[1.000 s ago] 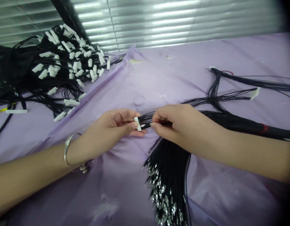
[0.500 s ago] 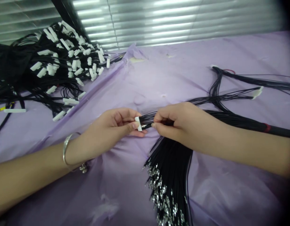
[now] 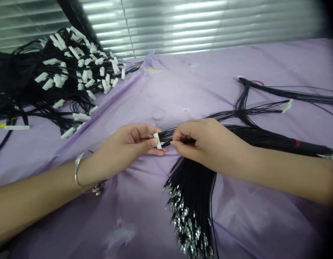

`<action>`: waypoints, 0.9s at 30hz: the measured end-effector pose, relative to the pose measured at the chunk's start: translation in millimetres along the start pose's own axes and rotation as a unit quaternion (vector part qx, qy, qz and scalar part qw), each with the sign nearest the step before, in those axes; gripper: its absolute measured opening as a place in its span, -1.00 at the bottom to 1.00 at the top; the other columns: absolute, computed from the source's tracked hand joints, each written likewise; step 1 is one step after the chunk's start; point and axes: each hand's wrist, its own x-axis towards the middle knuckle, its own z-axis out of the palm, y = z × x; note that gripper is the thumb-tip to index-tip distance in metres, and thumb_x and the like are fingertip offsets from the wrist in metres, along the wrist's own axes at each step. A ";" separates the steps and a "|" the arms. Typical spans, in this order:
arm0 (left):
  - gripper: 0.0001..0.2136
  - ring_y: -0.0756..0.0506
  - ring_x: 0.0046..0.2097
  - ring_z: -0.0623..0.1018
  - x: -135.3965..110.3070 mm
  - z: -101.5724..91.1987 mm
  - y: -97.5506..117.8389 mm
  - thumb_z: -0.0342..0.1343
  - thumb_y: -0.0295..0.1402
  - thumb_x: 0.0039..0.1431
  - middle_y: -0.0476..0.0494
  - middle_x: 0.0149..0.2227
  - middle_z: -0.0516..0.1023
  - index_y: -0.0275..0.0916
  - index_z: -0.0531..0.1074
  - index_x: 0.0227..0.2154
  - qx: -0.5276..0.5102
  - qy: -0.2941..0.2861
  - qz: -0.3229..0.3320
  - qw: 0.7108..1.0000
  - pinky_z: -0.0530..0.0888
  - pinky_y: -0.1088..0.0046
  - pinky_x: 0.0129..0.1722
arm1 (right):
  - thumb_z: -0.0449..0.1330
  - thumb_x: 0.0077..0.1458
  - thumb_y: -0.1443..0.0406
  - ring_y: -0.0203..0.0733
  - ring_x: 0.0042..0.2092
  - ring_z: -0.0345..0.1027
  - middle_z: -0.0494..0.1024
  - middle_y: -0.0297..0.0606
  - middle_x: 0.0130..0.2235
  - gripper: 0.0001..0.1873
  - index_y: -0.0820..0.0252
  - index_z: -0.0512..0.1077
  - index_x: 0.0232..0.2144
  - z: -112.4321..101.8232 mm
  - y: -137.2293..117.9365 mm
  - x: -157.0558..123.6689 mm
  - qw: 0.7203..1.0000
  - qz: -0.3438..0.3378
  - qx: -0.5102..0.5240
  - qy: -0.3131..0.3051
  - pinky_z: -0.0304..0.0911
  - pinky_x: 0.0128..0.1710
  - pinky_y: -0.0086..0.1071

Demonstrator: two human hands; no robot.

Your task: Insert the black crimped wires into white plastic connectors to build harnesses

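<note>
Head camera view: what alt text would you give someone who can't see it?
Two bare hands work over a purple sheet: the left hand pinches a small white connector, the right hand pinches the black wires entering it. A bundle of metal-tipped wires lies beneath; a heap of wired connectors sits far left.

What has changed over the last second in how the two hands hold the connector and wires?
Nothing visible changed. The left hand still pinches the white connector; the right hand still pinches a black wire at it. The loose wire bundle lies as before.
</note>
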 end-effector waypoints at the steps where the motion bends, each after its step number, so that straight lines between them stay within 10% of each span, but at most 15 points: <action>1: -0.91 -0.04 -0.24 0.61 0.1 0.0 0.1 0.21 -0.44 0.11 -0.10 -0.28 0.59 -0.32 0.51 -0.31 0.000 -0.001 0.002 1.000 0.56 0.49 -0.14 | 0.10 0.01 0.41 -0.43 -0.49 0.20 0.43 -0.43 -0.51 -0.89 0.23 0.40 -0.51 0.7 0.0 -0.7 1.000 -0.012 -0.008 0.007 0.02 -0.46 -0.50; 27: -0.96 0.03 -0.32 0.62 1.0 2.3 -1.0 0.18 -0.51 0.13 -0.02 -0.36 0.60 -0.34 0.51 -0.34 -0.039 0.009 -0.001 0.999 0.58 0.59 -0.21 | 0.09 0.04 0.42 -0.43 -0.42 0.23 0.43 -0.41 -0.47 -0.87 0.26 0.41 -0.50 12.8 4.2 -3.0 0.988 -0.109 -0.033 0.101 0.09 -0.40 -0.50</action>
